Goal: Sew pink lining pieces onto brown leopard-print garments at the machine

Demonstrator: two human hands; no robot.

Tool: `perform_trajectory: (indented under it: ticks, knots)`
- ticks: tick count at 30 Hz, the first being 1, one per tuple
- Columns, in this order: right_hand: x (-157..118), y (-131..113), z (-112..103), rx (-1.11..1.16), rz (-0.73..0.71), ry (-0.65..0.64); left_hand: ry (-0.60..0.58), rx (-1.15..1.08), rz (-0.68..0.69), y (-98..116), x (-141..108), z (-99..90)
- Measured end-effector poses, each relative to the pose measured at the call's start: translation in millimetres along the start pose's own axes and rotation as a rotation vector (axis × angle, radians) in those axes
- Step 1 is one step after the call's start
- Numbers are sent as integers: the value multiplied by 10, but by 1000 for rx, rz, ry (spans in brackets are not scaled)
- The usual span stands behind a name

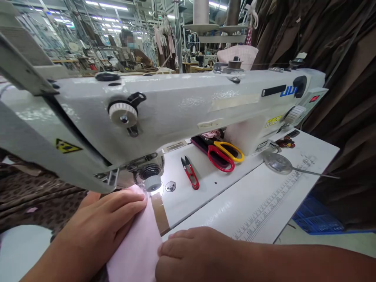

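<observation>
Right hand (196,254): my nearest item, at the right-hand edge of the cloth; fingers curled under, so I cannot tell whether its grip has a fold pinched.

Pink cloth (135,239): one long piece, lying between my two hands, its far end under the needle end of the machine.

Left hand (100,223): grip flattened out, fingers long and close together, resting on the cloth's far end.

Spotted cloth (38,192): dark brown, heaped left of my left hand.

Desk (217,215): white, with a ruler (261,219) printed along its right part.

Brown tape (160,215): one strip, just right of the cloth.

Snips (190,172): one pair, red handles, points turned away from me.

Scissors (216,145): one pair, one handle red, one yellow, lying over a dark flat case (198,144).

Sewing machine (176,98): white, its arm crossing my whole view.

Blue crate (317,215): on the floor, right of the desk.

Brown clothes (340,98): hanging in bulk at right.

Spools (201,13): one white, one brown, standing above and behind the machine.

Person (142,58): far back, among other desks.

Lights (113,7): bright strips overhead.
</observation>
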State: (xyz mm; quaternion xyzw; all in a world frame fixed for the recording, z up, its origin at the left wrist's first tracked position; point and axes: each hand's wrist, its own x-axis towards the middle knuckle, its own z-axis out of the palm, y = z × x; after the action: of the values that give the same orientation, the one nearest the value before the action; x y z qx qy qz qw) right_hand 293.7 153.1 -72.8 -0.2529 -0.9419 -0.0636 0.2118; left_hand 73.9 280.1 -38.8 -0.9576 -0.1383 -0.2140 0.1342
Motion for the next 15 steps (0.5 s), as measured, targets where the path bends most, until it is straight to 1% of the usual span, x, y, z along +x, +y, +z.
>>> perform_trajectory:
  ticks: [3, 6, 8, 11, 13, 15]
  knots:
    - [-10, -11, 39, -50, 12, 60, 28, -12, -19, -32, 28, -1]
    - [-44, -49, 91, -73, 35, 94, -24, 7, -24, -10, 29, -26]
    - [-60, -70, 117, -87, 51, 96, -73, -9, -66, 78, 9, -69]
    - [-59, -85, 142, -105, 50, 158, -126, -79, -179, 293, -36, -145]
    - [-44, -91, 158, -98, 43, 202, -134, -107, -256, 429, -61, -179]
    - [-29, -102, 174, -91, 44, 205, -121, -110, -323, 520, -71, -190]
